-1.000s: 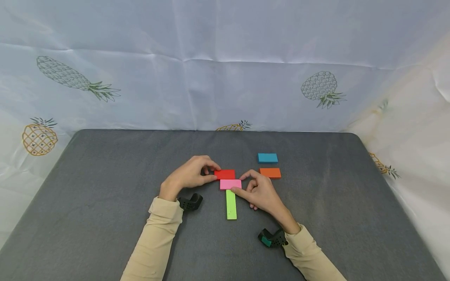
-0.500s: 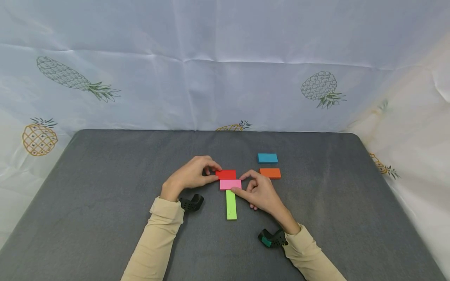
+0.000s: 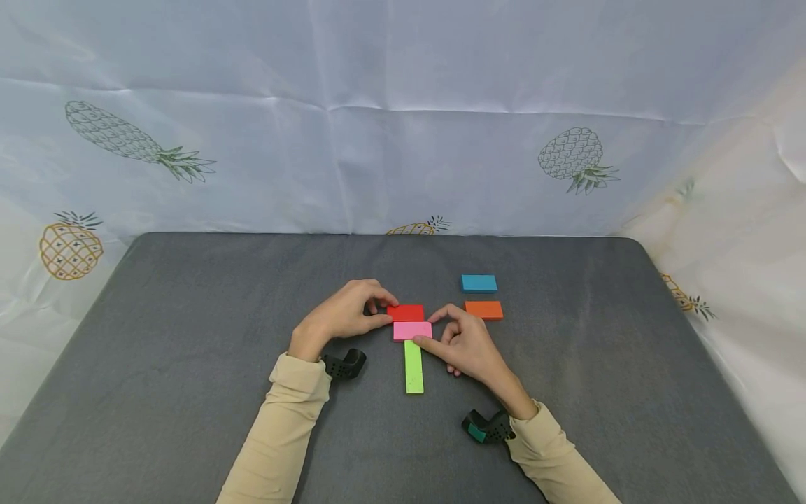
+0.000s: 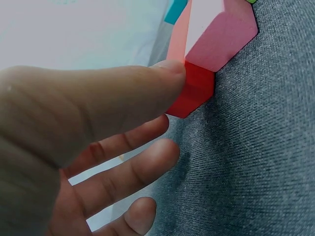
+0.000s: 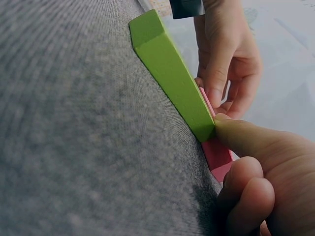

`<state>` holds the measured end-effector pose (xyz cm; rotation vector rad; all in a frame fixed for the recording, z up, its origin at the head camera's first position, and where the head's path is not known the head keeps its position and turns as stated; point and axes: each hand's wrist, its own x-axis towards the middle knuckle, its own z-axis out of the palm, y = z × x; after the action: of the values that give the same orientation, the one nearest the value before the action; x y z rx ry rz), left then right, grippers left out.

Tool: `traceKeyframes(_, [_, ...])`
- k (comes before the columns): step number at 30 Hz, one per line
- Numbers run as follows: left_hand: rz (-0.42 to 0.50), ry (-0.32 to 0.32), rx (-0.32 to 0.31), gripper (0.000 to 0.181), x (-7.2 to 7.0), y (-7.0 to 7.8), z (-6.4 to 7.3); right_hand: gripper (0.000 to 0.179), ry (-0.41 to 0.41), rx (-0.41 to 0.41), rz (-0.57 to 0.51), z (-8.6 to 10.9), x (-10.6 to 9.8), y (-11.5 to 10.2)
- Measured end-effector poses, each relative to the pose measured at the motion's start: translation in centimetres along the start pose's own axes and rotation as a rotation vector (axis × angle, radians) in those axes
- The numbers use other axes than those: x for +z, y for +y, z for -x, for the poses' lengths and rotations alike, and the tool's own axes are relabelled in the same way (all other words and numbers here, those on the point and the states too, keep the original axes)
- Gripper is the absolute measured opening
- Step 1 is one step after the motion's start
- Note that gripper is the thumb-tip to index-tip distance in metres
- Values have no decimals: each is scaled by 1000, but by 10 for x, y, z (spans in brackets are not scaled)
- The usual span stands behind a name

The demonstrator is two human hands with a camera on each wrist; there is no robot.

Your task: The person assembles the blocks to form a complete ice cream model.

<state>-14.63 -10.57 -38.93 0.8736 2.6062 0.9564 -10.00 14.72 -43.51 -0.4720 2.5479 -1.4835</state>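
Observation:
My left hand point(image 3: 343, 311) pinches the left end of a red block point(image 3: 408, 312) between thumb and forefinger. In the left wrist view, the thumb lies against the red block point(image 4: 194, 91), whose long side meets the pink block point(image 4: 224, 37). My right hand point(image 3: 471, 348) holds the right part of the pink block point(image 3: 406, 330), thumb at its near edge and forefinger at its far right corner. A lime-green block point(image 3: 413, 369) runs lengthwise from the pink block toward the person. In the right wrist view, the right thumb also touches the green block's point(image 5: 172, 81) end.
To the right of the red block lies an orange block point(image 3: 483, 311), with a blue block point(image 3: 479, 283) behind it. All lie flat on a grey cloth-covered table point(image 3: 189, 350). A pale curtain point(image 3: 378, 161) with pineapple prints hangs behind the table's far edge.
My left hand has slid the red block slightly to the right along the pink block's far side. The right hand and the other blocks have stayed in place.

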Motion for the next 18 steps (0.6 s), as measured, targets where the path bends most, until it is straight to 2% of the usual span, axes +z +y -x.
traceKeyframes(18, [-10, -5, 16, 23, 3, 2, -3, 36, -1, 11, -4, 0, 0, -2])
